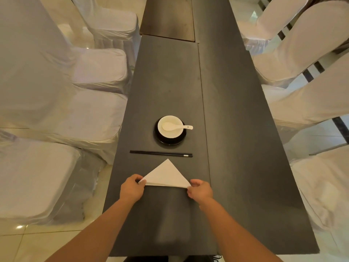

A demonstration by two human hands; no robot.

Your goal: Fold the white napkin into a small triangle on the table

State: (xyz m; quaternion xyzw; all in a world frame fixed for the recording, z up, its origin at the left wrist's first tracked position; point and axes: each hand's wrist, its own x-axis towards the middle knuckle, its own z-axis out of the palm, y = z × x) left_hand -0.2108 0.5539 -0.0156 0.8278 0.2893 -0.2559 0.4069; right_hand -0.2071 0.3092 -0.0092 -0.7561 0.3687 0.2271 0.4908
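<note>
The white napkin (pixel 167 175) lies on the dark grey table (pixel 236 148) as a triangle, its apex pointing away from me and its long edge nearest me. My left hand (pixel 132 188) pinches the napkin's left corner. My right hand (pixel 200 190) pinches the right corner. Both hands rest low on the tabletop, and their fingertips cover the two corner tips.
Black chopsticks (pixel 161 153) lie crosswise just beyond the napkin's apex. Farther back a white bowl (pixel 175 133) with a white spoon (pixel 176 126) sits on a black plate (pixel 160 138). White-covered chairs (pixel 90 118) line both long sides of the table.
</note>
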